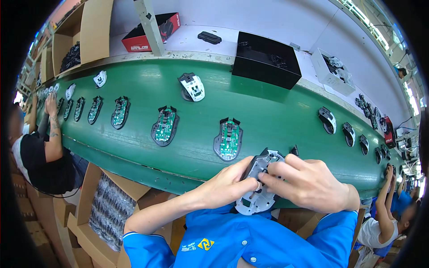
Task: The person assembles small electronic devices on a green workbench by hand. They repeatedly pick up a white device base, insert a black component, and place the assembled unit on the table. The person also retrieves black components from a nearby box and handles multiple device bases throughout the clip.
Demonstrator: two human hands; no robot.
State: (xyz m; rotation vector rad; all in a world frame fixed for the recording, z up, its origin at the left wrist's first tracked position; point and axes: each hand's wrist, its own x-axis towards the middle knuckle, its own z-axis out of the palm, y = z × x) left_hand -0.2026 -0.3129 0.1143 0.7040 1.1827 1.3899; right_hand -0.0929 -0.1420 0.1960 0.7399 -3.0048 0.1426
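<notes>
Mouse shell [253,206] gripped by left fingers [245,184]; right fingers [278,170], hold unclear; carton [89,191] contains packs [110,209].

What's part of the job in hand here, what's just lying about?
Likely in the job:
grey mouse shell, held in the left hand, right hand touching it
nearest green circuit board on its black base

Apparently lying about:
red box
black box
black part on the ledge

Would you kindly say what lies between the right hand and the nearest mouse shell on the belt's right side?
In the head view, only bare green belt lies between the right hand and that mouse shell.
</notes>
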